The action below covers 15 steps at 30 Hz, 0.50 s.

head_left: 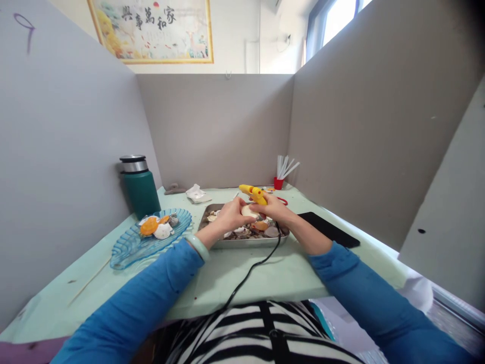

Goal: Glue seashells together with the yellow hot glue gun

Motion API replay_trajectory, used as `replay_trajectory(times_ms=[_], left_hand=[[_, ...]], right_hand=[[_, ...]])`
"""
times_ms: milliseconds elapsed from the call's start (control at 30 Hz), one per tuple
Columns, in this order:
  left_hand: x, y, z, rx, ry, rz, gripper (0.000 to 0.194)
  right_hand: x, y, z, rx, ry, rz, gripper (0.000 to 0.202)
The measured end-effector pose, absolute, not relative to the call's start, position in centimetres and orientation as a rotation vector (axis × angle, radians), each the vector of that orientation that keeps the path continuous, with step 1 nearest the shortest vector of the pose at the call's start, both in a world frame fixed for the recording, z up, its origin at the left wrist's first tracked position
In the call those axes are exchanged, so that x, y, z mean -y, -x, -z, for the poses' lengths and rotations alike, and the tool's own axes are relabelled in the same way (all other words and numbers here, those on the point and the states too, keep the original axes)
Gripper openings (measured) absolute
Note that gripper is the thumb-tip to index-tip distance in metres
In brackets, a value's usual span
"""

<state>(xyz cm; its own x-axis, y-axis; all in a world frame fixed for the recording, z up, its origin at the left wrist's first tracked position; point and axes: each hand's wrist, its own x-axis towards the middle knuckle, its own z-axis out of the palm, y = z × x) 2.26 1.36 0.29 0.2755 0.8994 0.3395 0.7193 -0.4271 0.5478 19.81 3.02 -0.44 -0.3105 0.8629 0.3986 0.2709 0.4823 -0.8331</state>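
A yellow hot glue gun [253,193] with a black cord is gripped in my right hand [271,206], its body pointing left and slightly up. My left hand [232,214] has its fingers closed around the edge of a pale seashell [249,211], and my right fingertips come close to that shell too. Both hands are over a metal tray [246,243] filled with shells and small stones. An orange shell [259,225] lies in the tray below my hands. The glue gun's nozzle tip is hard to make out.
At left, a blue scalloped plate [125,255] carries orange and white shells, with a green bottle [141,189] behind it. A red cup [278,183] of white glue sticks stands at the back right. A black flat pad [329,230] lies right of the tray. Grey partitions enclose the table.
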Motion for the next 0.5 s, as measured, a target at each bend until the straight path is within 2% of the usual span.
replay_trajectory(times_ms=[167,300,500], left_hand=[[-1.2,-2.8,0.4,-1.330,-1.984,-0.913,0.050],[-1.1,-2.5,0.5,-1.052,-1.738,-0.820,0.022],[-1.8,-1.4,-0.1,-1.019,-1.594,-0.846,0.009]], right_hand=[[-3.4,-19.7,0.6,1.801,0.948,-0.828,0.038],[-3.5,-19.7,0.6,1.805,0.952,-0.818,0.044],[-3.2,-19.8,0.4,1.825,0.912,-0.778,0.037]])
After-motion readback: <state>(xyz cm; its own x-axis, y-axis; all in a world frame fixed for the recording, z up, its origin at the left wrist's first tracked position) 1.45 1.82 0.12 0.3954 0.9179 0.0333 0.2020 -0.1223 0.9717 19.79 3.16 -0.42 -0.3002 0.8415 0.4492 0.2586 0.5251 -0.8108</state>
